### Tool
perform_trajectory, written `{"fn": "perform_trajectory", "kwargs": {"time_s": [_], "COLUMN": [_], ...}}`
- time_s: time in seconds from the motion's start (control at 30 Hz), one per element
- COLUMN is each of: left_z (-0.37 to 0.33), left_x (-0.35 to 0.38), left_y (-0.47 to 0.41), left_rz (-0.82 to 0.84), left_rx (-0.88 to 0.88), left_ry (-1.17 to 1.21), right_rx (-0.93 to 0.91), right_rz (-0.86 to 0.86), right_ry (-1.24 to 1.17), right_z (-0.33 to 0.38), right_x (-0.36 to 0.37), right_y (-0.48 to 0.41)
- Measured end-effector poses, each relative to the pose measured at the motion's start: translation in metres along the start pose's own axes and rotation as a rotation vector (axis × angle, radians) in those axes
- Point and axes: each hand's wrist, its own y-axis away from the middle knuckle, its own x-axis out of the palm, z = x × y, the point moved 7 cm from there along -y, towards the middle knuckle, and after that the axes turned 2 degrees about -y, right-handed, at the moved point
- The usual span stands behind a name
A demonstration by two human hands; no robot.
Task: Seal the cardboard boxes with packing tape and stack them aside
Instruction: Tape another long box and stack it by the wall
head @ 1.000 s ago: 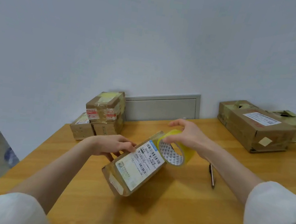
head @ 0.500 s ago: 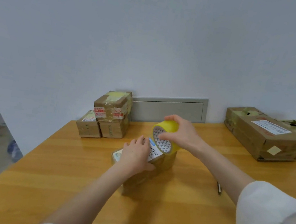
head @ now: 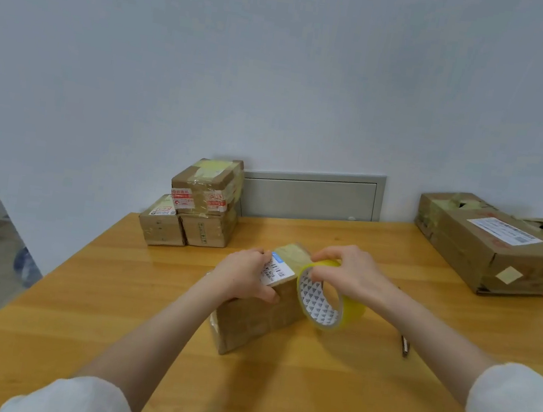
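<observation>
A small cardboard box [head: 257, 318] with a white shipping label stands on the wooden table [head: 148, 293] in the middle of the view. My left hand [head: 242, 276] lies flat on its top, pressing it down, thumb over the near edge. My right hand [head: 349, 273] grips a yellowish roll of packing tape [head: 327, 299] by its upper rim, just right of the box and beside its top edge. The roll's printed core faces me. Whether a strip of tape runs onto the box I cannot tell.
Three taped small boxes [head: 199, 205] are stacked at the back left against the wall. Larger boxes [head: 495, 249] lie at the back right. A pen [head: 404, 346] rests on the table under my right forearm. The table's left edge drops to the floor.
The box went from tilted up to standing on the table. My left hand moved onto its top. My right hand brought the roll from above the box down to its right side.
</observation>
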Motion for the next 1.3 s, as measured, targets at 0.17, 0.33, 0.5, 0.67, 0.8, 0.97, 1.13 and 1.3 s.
{"fn": "perform_trajectory", "kwargs": {"time_s": [0.17,0.33,0.5,0.67,0.8,0.97,1.13,1.3], "left_z": [-0.001,-0.001,-0.001,-0.008,-0.042,-0.048,-0.045,-0.036], "left_x": [-0.001,0.000,0.002,-0.009,-0.011,0.021,0.019,0.008], "left_y": [0.001,0.002,0.002,0.002,-0.009,-0.015,-0.013,-0.012], "left_rz": [-0.003,0.002,0.007,-0.012,-0.052,0.101,0.114,0.152], "left_rx": [-0.002,0.003,0.022,0.083,0.189,0.210,0.238,0.172], "left_ry": [-0.010,0.002,0.051,0.185,0.028,-0.082,0.005,0.019], "right_rx": [0.041,0.021,-0.015,-0.039,-0.046,-0.059,-0.059,-0.029], "right_rz": [-0.046,-0.049,-0.076,-0.149,-0.187,-0.192,-0.157,-0.075], "right_ry": [0.020,0.355,0.390,0.435,0.462,0.465,0.455,0.425], "right_z": [0.005,0.003,-0.002,-0.012,-0.016,-0.018,-0.019,-0.024], "right_x": [0.001,0.011,0.015,0.024,0.029,0.030,0.029,0.029], "right_y": [0.001,0.022,0.029,0.033,0.029,0.026,0.029,0.026]}}
